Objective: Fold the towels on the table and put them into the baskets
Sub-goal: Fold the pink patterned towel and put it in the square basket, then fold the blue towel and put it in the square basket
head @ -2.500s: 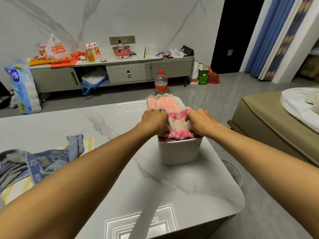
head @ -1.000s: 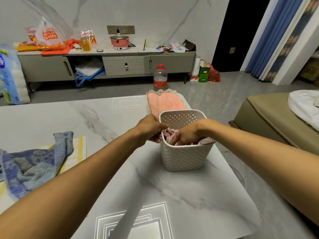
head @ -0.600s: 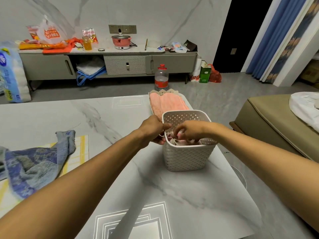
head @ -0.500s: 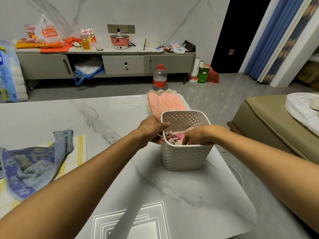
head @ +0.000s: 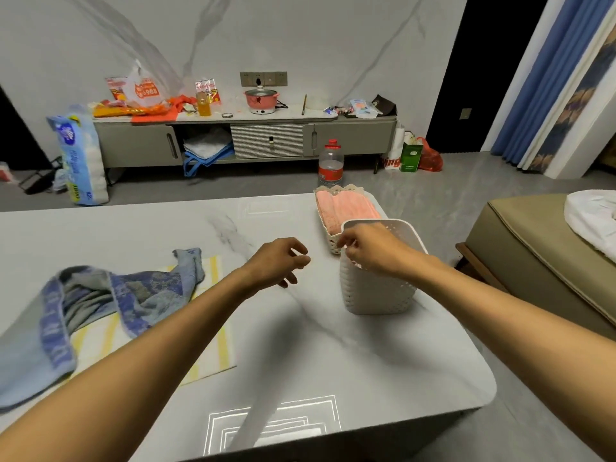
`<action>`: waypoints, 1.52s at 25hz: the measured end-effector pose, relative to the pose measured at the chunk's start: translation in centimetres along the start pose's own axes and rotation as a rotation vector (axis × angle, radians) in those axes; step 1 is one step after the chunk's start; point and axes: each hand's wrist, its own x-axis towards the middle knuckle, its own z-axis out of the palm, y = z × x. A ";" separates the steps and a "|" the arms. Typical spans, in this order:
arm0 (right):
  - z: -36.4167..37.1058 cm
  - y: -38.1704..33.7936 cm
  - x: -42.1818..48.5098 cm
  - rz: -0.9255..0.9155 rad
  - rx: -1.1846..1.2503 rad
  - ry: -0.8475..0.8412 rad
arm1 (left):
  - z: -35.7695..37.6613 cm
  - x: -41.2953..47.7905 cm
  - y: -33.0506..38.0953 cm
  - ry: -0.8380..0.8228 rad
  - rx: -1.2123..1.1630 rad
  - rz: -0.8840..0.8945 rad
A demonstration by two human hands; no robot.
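One lattice-walled white basket (head: 378, 295), crumpled blue towel (head: 140, 291) on veined marble table (head: 316, 355)

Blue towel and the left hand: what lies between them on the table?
Head view: between the blue towel and the left hand lie an edge of the yellow-striped towel, then bare table.

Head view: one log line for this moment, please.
left hand empty, over table | right hand at white basket rim, grip unclear | blue towel unfolded
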 end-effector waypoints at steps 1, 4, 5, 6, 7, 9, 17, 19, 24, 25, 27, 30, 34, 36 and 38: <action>0.6 -1.5 -0.6 -0.029 0.004 0.021 | -1.2 -1.9 -1.5 0.044 0.052 0.008; 3.9 -6.1 -1.9 -0.084 0.012 -0.032 | -5.2 -6.9 -8.3 0.205 0.218 -0.054; 5.4 -7.7 -1.9 -0.107 0.017 -0.071 | -6.6 -8.4 -11.0 0.271 0.265 -0.101; 7.0 -9.6 -1.8 -0.137 0.027 -0.115 | -8.1 -10.0 -13.9 0.352 0.302 -0.157; 8.7 -11.4 -1.4 -0.169 0.038 -0.161 | -9.7 -11.4 -16.6 0.440 0.332 -0.220; 12.0 -15.3 0.0 -0.227 0.039 -0.245 | -12.6 -13.8 -21.6 0.600 0.365 -0.388; 23.2 -27.7 6.8 -0.342 -0.112 -0.266 | -16.5 -15.6 -30.8 0.538 0.553 -0.727; 24.8 -29.1 7.3 -0.274 -0.185 -0.174 | -16.3 -15.1 -31.3 0.529 0.631 -0.714; 25.6 -29.1 9.3 -0.231 -0.181 -0.083 | -16.9 -14.7 -31.6 0.522 0.771 -0.641; 25.4 -28.7 9.8 -0.176 -0.081 -0.077 | -17.4 -15.0 -31.6 0.552 0.785 -0.616; 24.3 -28.1 10.8 -0.017 0.247 -0.022 | -19.0 -15.8 -31.4 0.582 0.826 -0.631; 19.9 -28.8 12.0 0.171 0.729 0.083 | -21.9 -17.0 -29.7 0.686 0.758 -0.676; 11.0 -31.5 12.4 0.155 1.214 0.108 | -27.0 -16.4 -23.3 1.078 0.076 -0.693; 5.5 -32.9 11.1 0.020 1.326 0.135 | -30.0 -16.5 -19.3 1.176 -0.341 -0.593; 0.4 -33.8 9.0 -0.102 1.378 0.186 | -31.7 -17.9 -15.0 1.166 -0.612 -0.384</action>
